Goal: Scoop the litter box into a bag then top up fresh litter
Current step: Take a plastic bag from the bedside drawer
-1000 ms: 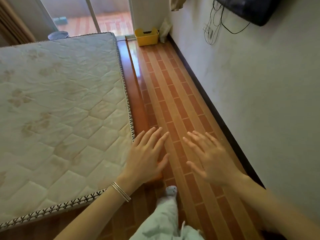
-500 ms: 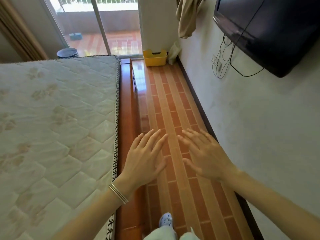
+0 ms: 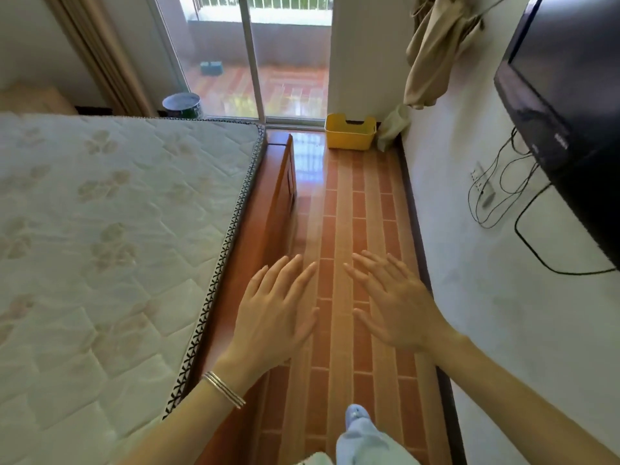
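**A:** Nearest us, one slippered foot [image 3: 357, 414] is planted on the tiled floor [image 3: 345, 213], so we judge we're mid-stride down the gap between bed and wall.

**B:** Above it, the left hand [image 3: 275, 313], with its bangles [image 3: 223, 389], and the right hand [image 3: 396, 307] are both out flat with fingers spread wide, holding nothing. We're probably keeping them free for the job ahead.

**A:** The mattress [image 3: 100, 229] runs along our left on its wooden bed frame [image 3: 268, 213], and the television [image 3: 570, 78] hangs on the right wall, so there's only this one lane.

**B:** At the far end of it, the yellow plastic bin [image 3: 349, 135] sits on the floor against the wall by the sliding door [image 3: 255, 62], well apart from our hands. We take it for the litter box, though we can't see inside. A pale crumpled thing [image 3: 392, 127] lies just beside it and may be a bag. There's no scoop in sight.

**A:** And what's different from a moment ago?

**B:** Our view has lifted and moved on. The bin looks nearer, more of the door and balcony shows, and the television fills more of the right edge. The hands have kept the same spread, empty pose throughout.
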Demonstrator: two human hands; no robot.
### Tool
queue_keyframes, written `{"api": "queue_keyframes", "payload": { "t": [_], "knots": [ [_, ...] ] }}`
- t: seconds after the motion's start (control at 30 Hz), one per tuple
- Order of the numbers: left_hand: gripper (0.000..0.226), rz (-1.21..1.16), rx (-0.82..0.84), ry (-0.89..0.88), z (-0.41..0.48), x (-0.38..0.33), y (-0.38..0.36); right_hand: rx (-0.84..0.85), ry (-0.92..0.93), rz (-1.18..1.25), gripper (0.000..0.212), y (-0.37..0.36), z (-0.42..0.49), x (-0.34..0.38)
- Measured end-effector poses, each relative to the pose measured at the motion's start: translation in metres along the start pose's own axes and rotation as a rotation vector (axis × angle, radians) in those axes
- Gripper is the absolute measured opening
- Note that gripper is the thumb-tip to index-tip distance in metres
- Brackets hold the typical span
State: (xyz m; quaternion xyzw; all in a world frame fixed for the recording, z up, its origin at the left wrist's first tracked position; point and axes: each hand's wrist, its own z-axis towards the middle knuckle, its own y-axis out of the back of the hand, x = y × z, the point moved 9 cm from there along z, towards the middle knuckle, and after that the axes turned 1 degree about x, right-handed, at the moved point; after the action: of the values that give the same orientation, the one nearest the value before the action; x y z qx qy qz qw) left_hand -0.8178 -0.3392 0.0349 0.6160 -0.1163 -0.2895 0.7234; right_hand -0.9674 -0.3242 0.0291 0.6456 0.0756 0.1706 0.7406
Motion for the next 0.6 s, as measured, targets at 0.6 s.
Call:
{"api": "queue_keyframes", "payload": {
  "t": [0.6],
  "knots": [
    [0.061,0.037,-0.024,0.149,0.355,0.164,-0.048,-0.034,0.145,0.013,0.066,-0.023,0.352,-0.211]
  ]
}}
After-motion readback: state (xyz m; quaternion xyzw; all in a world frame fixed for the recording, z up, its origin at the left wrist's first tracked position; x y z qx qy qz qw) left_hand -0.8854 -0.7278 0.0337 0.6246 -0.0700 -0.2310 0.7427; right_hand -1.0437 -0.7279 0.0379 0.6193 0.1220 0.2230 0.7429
